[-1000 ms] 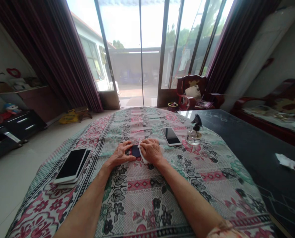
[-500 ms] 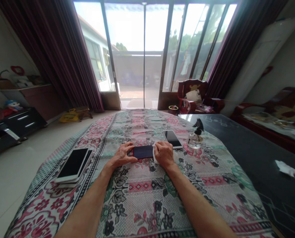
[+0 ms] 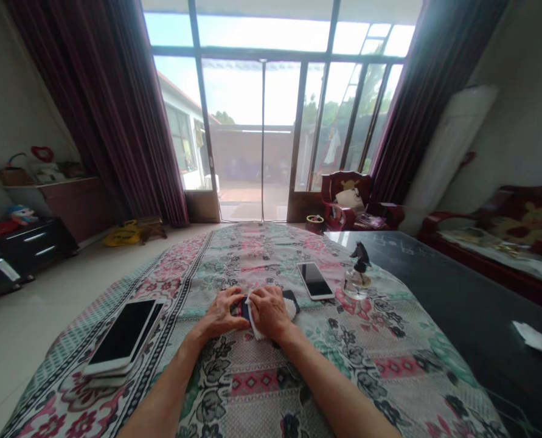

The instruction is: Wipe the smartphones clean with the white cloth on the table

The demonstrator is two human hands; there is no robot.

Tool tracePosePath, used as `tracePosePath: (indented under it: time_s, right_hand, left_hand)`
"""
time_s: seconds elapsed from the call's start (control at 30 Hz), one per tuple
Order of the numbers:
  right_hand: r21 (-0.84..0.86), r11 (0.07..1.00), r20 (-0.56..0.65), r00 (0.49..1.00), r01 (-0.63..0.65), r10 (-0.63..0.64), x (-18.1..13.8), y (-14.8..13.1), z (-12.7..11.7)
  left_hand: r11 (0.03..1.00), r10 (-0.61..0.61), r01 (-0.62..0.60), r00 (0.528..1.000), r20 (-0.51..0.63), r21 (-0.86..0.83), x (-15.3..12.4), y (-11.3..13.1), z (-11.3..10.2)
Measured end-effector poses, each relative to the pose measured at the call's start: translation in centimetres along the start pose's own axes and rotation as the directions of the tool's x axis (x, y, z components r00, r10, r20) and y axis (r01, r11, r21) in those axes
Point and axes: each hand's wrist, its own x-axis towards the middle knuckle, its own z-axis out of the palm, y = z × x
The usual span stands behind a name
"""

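A dark smartphone (image 3: 293,297) lies flat and crosswise on the patterned tablecloth (image 3: 252,359). My left hand (image 3: 219,314) grips its left end between thumb and fingers. Bunched under my right hand (image 3: 269,309) is a white tissue (image 3: 256,330), pressed onto the phone's screen and hiding most of it. Just beyond, to the right, rests a white-framed phone (image 3: 315,281), screen up. On the left side of the table is a small stack of phones or tablets (image 3: 122,334), the top one white-edged with a dark screen.
Right of the white phone stands a clear rounded bottle with a black top (image 3: 357,283). A crumpled white tissue (image 3: 534,339) lies on the dark table (image 3: 471,304) at right. Farther back are a wooden chair (image 3: 347,198) and glass doors (image 3: 261,146).
My right hand has slid the tissue leftward over the phone, from its right end to near my left hand. The view has tilted up slightly.
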Motion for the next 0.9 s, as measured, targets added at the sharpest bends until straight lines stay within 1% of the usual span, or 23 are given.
tracePosePath:
  time_s: [0.17, 0.3, 0.43, 0.63, 0.73, 0.83, 0.9]
  right_hand:
    - [0.052, 0.998, 0.001, 0.999, 0.040, -0.040, 0.7, -0.7, 0.6]
    - [0.074, 0.995, 0.021, 0.997, 0.074, -0.075, 0.9, -0.3, 0.7]
    - [0.078, 0.992, 0.008, 0.995, 0.101, -0.102, 0.6, 0.6, 0.3]
    - [0.040, 0.996, -0.019, 0.997, 0.074, -0.073, -0.4, 2.4, -0.9]
    - [0.052, 0.994, -0.039, 0.995, 0.094, -0.092, -1.1, 3.7, -1.4]
    - [0.092, 0.985, -0.057, 0.988, 0.148, -0.143, -1.8, 5.0, -1.6]
    - [0.110, 0.983, -0.086, 0.986, 0.150, -0.141, -2.0, 5.5, -1.5]
  left_hand:
    - [1.000, 0.010, -0.010, 1.000, -0.018, 0.005, 0.1, -0.4, 0.4]
    - [1.000, 0.010, -0.010, 1.000, -0.015, 0.008, 0.1, -0.3, 0.5]
    - [1.000, 0.006, -0.006, 1.000, -0.012, 0.006, 0.1, 0.0, 0.2]
    - [0.999, -0.042, 0.042, 0.999, 0.033, 0.008, 0.1, 0.9, -0.4]
    - [0.999, -0.040, 0.040, 0.999, 0.019, 0.005, 0.0, 1.0, -0.4]
    - [1.000, -0.026, 0.026, 1.000, -0.001, 0.009, -0.1, 0.8, -0.1]
    - [1.000, -0.016, 0.017, 1.000, -0.004, 0.020, 0.0, 0.5, 0.1]
